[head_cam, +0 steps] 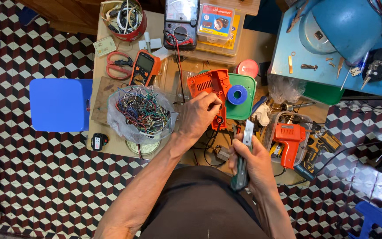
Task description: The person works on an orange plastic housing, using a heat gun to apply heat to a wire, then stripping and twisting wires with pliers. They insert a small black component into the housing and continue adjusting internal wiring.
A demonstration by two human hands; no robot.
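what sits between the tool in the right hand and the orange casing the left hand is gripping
Nothing visible does. The right hand holds a green-handled tool with a flat metal blade upright, its tip just right of the orange plastic casing that the left hand grips. Only dark wires lie lower down, beneath the gap.

The left hand [198,116] hides part of the orange casing [208,88].
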